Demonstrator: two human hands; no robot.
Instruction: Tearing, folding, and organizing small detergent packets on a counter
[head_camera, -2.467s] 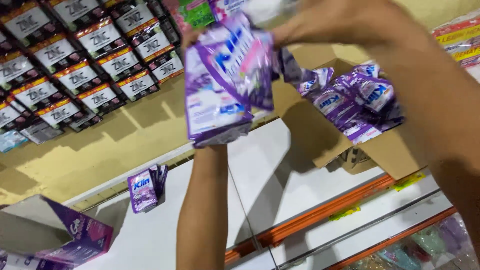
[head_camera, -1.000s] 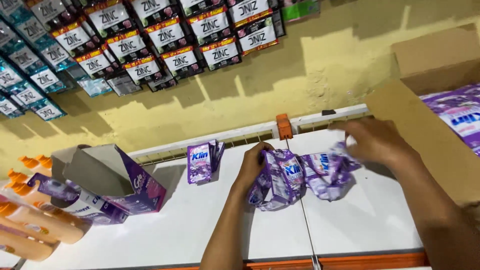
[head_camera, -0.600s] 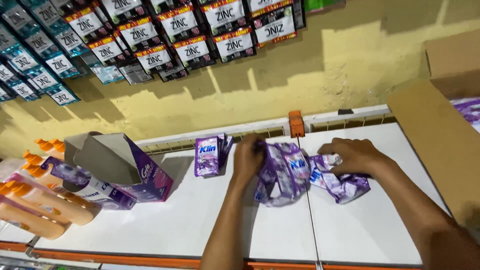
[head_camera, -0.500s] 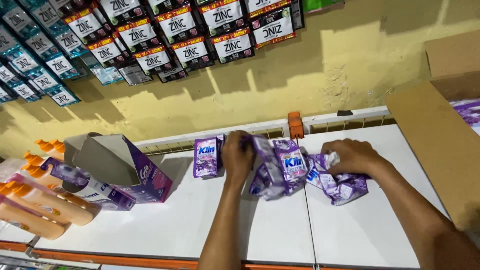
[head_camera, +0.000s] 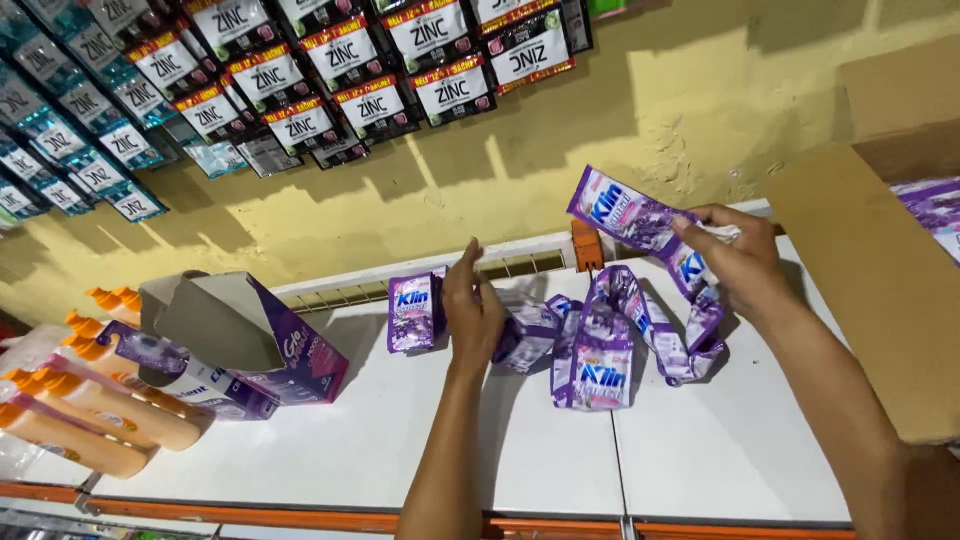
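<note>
White shelf (head_camera: 400, 440) below a yellow wall (head_camera: 700, 90) hung with rows of dark sachets (head_camera: 350, 70). Right of the shelf's orange divider clip (head_camera: 588, 245) — an open cardboard box (head_camera: 880, 270). Far left of the clip, an opened purple carton (head_camera: 270, 345) and orange-capped bottles (head_camera: 90, 410). Just below the clip, a strip of purple sachets (head_camera: 620, 330), one end lifted in the right hand (head_camera: 735, 262), fingers pinched shut on it. Left hand (head_camera: 472, 310) flat and open — pressing the strip's other end, beside a single purple sachet (head_camera: 412, 312) standing upright.
</note>
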